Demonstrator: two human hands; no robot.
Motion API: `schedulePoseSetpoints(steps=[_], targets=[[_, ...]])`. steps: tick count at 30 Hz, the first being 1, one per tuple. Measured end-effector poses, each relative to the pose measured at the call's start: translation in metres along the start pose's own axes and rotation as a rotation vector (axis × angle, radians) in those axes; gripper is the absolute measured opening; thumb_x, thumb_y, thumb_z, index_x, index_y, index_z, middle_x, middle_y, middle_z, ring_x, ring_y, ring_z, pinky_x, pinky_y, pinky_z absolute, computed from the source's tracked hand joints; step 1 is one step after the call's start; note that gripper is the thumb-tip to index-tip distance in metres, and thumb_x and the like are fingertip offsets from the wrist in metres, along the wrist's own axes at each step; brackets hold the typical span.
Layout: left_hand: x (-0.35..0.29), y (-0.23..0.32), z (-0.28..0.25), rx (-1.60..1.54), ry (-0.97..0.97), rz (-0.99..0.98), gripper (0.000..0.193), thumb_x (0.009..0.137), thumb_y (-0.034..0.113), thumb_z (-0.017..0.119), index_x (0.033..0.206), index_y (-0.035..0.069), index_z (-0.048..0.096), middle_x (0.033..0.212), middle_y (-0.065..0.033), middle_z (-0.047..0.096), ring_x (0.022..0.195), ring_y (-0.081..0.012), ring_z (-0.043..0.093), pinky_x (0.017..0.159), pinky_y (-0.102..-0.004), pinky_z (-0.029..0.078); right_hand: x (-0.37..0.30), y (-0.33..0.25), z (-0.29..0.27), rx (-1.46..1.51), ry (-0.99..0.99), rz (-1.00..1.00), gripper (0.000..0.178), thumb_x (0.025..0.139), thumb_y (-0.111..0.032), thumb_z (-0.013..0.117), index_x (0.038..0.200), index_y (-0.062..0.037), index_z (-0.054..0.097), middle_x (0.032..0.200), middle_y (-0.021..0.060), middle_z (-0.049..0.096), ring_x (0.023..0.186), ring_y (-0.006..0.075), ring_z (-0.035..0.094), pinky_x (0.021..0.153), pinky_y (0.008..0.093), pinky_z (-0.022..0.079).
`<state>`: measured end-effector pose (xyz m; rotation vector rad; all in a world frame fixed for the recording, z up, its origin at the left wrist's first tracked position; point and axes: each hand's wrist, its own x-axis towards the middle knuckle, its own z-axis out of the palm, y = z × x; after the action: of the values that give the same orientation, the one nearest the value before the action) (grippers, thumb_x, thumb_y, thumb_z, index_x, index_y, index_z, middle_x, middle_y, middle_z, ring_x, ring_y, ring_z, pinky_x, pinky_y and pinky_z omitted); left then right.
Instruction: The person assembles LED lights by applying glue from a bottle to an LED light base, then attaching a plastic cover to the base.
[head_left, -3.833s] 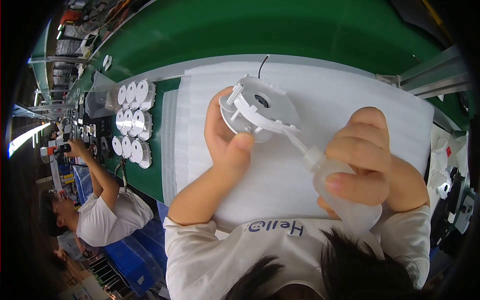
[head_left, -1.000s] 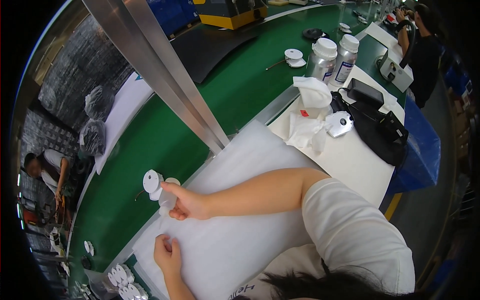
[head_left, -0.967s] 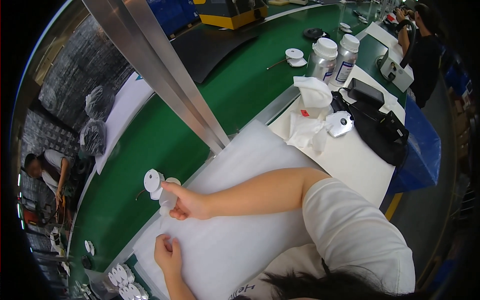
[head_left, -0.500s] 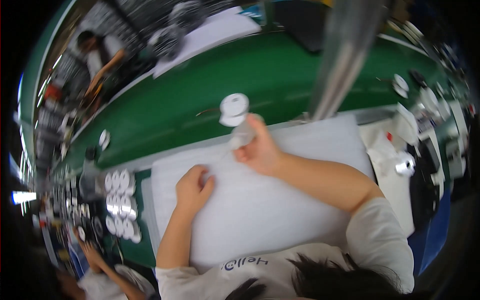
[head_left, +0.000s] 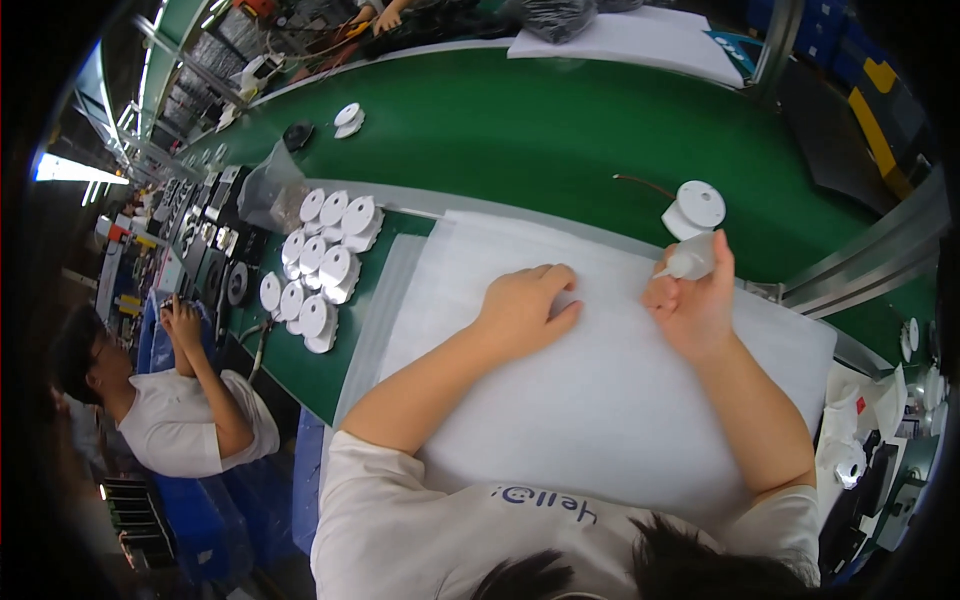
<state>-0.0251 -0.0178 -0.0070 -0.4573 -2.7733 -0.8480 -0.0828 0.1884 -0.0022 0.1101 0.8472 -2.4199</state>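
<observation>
A small translucent squeeze bottle (head_left: 691,259) with a tapered nozzle is held in my right hand (head_left: 697,308), its thumb and fingers wrapped round it. The nozzle points left and down over the far right part of a white foam sheet (head_left: 590,400). Just beyond this hand, a white round part (head_left: 700,205) with a thin dark red wire lies on the green belt. My left hand (head_left: 527,312) rests over the foam sheet, palm down, fingers loosely bent and thumb apart, with nothing in it.
Several white round-topped parts (head_left: 312,262) stand in rows at the left beside a clear plastic bag (head_left: 272,185). A metal post (head_left: 870,240) rises at the right. A co-worker (head_left: 190,405) sits at the left. Another white part (head_left: 348,120) sits farther along the green belt (head_left: 480,130).
My view has swung left, so the scene sits farther right and the rows of white parts show larger. The bottle stays in my right hand, and my left hand remains without anything in it.
</observation>
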Motion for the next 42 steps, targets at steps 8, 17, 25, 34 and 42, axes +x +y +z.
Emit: schedulePoseSetpoints(steps=[8, 17, 25, 34, 42], targets=[[0.004, 0.002, 0.000, 0.032, -0.063, -0.049, 0.019, 0.071, 0.020, 0.059, 0.085, 0.010, 0.051, 0.070, -0.0050, 0.055, 0.053, -0.0191, 0.052, 0.050, -0.0313, 0.040, -0.003, -0.007, 0.012, -0.003, 0.102, -0.015, 0.049, 0.079, -0.057, 0.039, 0.076, -0.0085, 0.046, 0.051, 0.0026, 0.039, 0.047, 0.0128, 0.034, 0.050, 0.0252, 0.027], [0.000, -0.001, 0.002, 0.018, -0.045, -0.048, 0.019, 0.072, 0.023, 0.058, 0.084, 0.010, 0.050, 0.070, -0.0056, 0.056, 0.055, -0.0208, 0.054, 0.052, -0.0332, 0.041, -0.003, 0.000, 0.003, 0.054, 0.044, 0.004, 0.050, 0.078, -0.056, 0.045, 0.075, -0.0067, 0.048, 0.060, 0.0023, 0.044, 0.049, 0.0137, 0.037, 0.050, 0.0253, 0.029], [-0.004, -0.006, 0.003, 0.011, -0.011, -0.012, 0.019, 0.072, 0.024, 0.057, 0.083, 0.010, 0.049, 0.071, -0.0055, 0.057, 0.057, -0.0221, 0.054, 0.051, -0.0341, 0.041, -0.003, 0.003, 0.005, 0.034, 0.042, -0.004, 0.047, 0.079, -0.055, 0.043, 0.076, -0.0076, 0.050, 0.064, 0.0014, 0.046, 0.049, 0.0133, 0.038, 0.051, 0.0249, 0.030], [-0.002, -0.005, 0.006, 0.019, -0.010, 0.002, 0.020, 0.072, 0.022, 0.058, 0.083, 0.009, 0.048, 0.072, -0.0058, 0.057, 0.059, -0.0235, 0.054, 0.052, -0.0350, 0.042, -0.005, -0.002, 0.007, 0.012, 0.069, -0.001, 0.050, 0.077, -0.056, 0.045, 0.074, -0.0071, 0.050, 0.058, 0.0012, 0.043, 0.051, 0.0120, 0.037, 0.051, 0.0246, 0.029], [-0.005, -0.009, 0.005, 0.005, -0.014, -0.021, 0.018, 0.073, 0.023, 0.057, 0.082, 0.009, 0.049, 0.074, -0.0062, 0.057, 0.062, -0.0247, 0.054, 0.054, -0.0362, 0.042, -0.001, 0.003, 0.010, 0.008, 0.052, -0.001, 0.049, 0.078, -0.056, 0.043, 0.074, -0.0073, 0.050, 0.057, 0.0015, 0.042, 0.051, 0.0126, 0.036, 0.053, 0.0248, 0.029]])
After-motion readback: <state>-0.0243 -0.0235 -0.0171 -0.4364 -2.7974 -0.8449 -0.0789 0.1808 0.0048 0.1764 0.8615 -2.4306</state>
